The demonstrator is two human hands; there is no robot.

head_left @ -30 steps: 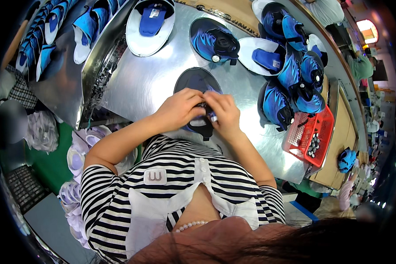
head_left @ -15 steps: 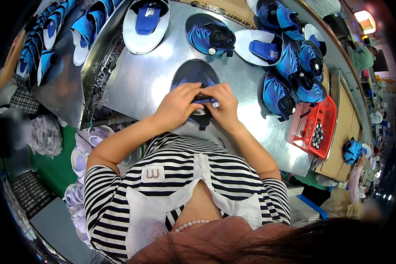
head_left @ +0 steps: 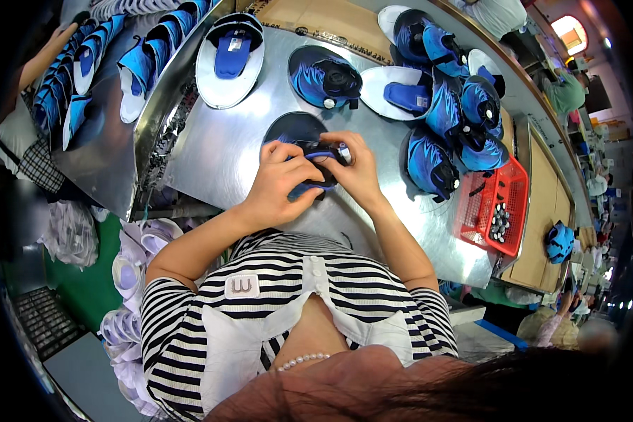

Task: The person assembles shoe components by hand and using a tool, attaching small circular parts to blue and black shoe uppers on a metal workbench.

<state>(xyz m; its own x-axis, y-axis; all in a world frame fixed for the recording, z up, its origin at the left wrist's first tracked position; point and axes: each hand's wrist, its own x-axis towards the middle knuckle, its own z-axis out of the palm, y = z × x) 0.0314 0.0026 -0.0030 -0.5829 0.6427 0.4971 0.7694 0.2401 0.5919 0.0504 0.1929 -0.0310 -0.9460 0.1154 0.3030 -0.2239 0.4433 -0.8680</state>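
Note:
A dark blue and black shoe upper (head_left: 295, 126) rests on the metal table right in front of me, its rounded end pointing away. Both hands are at its opening. My left hand (head_left: 283, 184) is closed on the left and near side, fingers curled over the dark edge. From the right, my right hand (head_left: 356, 171) pinches the upper, thumb pressed inward. A small white-and-dark fastener piece (head_left: 344, 152) shows beside the right fingertips; whether it is fixed to the upper I cannot tell. My fingers hide much of the opening.
Blue uppers (head_left: 431, 163) are heaped at the right, near a red basket (head_left: 519, 200) with small black-and-white pieces. White-soled pieces (head_left: 228, 88) and another upper (head_left: 323, 77) lie farther back. At left, a rack of blue uppers (head_left: 135, 70) stands near another person's arm (head_left: 46, 58).
My left hand has turned and its fingers now curl over the upper's near side. The right hand keeps its pinch. The whole view has shifted slightly.

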